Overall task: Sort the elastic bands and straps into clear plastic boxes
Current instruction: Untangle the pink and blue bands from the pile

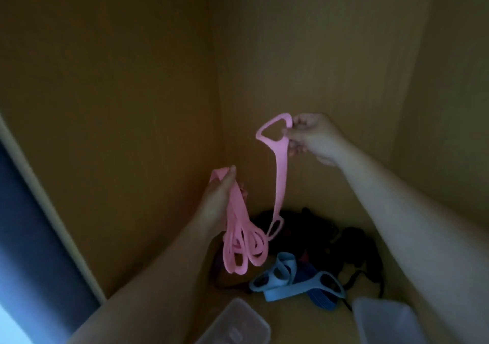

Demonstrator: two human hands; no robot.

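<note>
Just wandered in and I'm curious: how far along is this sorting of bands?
Early, it seems. Nothing sorted shows in the left clear box or the right clear box. In hand: the left hand grips a bunch of pink bands; the right hand pinches another pink strap by its loop. Remaining: blue bands and a dark pile of straps.

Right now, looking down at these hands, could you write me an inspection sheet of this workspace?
Surface: tan wooden floor, dimly lit.
Job's things: pink strap bunch and single pink strap, both held up; blue straps and dark strap pile lying in the corner; left clear box and right clear box at the near edge.
Clutter: nothing seen.
Grips: left hand holds the pink strap bunch; right hand pinches the single pink strap's top loop.
Cables: nothing seen.
Surroundings: tan wooden walls meeting in a corner; blue-grey panel at left.
</note>
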